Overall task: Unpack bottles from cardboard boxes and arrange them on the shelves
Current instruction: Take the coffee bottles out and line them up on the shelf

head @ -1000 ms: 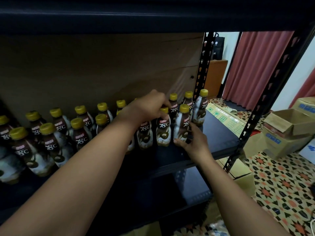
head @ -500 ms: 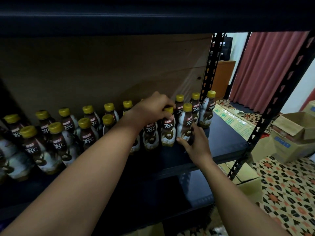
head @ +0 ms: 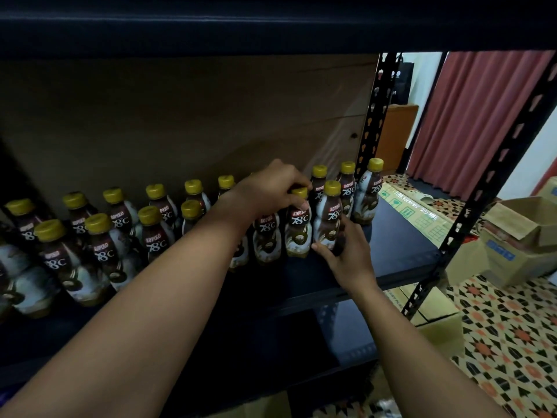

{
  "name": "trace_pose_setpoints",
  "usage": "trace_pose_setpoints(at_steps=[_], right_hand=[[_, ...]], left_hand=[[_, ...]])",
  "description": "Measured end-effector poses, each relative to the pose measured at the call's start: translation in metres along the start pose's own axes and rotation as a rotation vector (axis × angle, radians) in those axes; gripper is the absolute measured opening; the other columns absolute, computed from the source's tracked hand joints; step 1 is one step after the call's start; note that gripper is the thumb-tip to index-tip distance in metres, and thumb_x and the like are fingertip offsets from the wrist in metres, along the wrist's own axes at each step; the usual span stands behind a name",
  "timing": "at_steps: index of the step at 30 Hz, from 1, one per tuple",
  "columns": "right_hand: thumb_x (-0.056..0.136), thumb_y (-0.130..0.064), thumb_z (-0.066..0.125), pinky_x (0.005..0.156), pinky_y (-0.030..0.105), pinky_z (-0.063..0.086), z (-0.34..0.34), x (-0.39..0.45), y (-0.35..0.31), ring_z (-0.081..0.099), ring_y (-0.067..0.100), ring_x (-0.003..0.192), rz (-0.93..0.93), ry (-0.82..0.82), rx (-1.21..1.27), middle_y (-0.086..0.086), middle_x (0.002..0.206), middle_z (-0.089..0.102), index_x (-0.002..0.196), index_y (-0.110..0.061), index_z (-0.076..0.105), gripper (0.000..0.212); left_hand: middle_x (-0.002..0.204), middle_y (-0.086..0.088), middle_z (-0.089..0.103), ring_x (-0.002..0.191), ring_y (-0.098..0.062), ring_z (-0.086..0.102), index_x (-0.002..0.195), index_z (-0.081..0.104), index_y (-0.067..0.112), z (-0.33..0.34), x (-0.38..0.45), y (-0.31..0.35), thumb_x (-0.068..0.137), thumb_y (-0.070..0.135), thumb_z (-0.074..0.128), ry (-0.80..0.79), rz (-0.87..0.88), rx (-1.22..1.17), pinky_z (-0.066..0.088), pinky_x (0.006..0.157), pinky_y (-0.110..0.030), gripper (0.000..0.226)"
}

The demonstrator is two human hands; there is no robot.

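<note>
While hands grip front bottles [head: 328,220], opened cardboard box [head: 526,236] right of shelf [head: 401,254].

Left hand [head: 272,188] gripping bottle cap [head: 300,192], right hand [head: 346,256] holding neighbouring bottle [head: 328,220]

The scene was viewed from one head-worn wide-angle camera, aimed forward and slightly down, held close to the dark shelf [head: 401,251], with patterned floor [head: 512,327] included at right.
</note>
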State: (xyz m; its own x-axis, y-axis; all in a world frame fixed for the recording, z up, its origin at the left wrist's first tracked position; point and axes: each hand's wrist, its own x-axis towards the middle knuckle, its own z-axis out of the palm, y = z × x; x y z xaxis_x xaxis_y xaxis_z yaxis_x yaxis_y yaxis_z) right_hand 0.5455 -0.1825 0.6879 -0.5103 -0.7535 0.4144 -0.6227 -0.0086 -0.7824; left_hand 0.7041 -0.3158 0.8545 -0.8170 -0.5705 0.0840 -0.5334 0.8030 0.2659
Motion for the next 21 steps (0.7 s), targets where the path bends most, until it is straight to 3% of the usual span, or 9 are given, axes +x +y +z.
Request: trace_pose_setpoints(at_steps=[7, 13, 21], right_hand=[[0.083, -0.037, 0.083, 0.105, 0.044, 0.049, 0.002, 0.000, 0.001, 0.054, 0.017, 0.121, 0.005, -0.007, -0.012, -0.004, 0.128, 0.049, 0.146, -0.029, 0.044, 0.074], [0.083, -0.037, 0.082, 0.106, 0.040, 0.048, 0.002, -0.001, 0.002, 0.053, 0.015, 0.122, -0.003, -0.004, -0.015, -0.004, 0.129, 0.049, 0.146, -0.030, 0.044, 0.074], [0.082, -0.037, 0.083, 0.104, 0.040, 0.049, 0.004, 0.000, 0.002, 0.054, 0.017, 0.121, 0.000, 0.004, -0.025, -0.002, 0.129, 0.050, 0.145, -0.027, 0.045, 0.074]], left_hand=[[0.140, -0.003, 0.053, 0.130, -0.024, 0.044, 0.137, 0.058, 0.041, 0.001, -0.003, 0.001, 0.087, 0.045, 0.075, 0.004, -0.004, -0.030, 0.040, 0.108, -0.044, 0.054], [0.138, -0.001, 0.054, 0.130, -0.022, 0.042, 0.137, 0.059, 0.038, 0.003, -0.005, 0.000, 0.089, 0.043, 0.074, 0.025, 0.034, -0.052, 0.033, 0.097, -0.032, 0.051], [0.130, 0.000, 0.059, 0.129, -0.021, 0.041, 0.140, 0.059, 0.032, 0.003, -0.011, 0.007, 0.091, 0.038, 0.073, 0.056, 0.060, -0.060, 0.034, 0.096, -0.032, 0.051]])
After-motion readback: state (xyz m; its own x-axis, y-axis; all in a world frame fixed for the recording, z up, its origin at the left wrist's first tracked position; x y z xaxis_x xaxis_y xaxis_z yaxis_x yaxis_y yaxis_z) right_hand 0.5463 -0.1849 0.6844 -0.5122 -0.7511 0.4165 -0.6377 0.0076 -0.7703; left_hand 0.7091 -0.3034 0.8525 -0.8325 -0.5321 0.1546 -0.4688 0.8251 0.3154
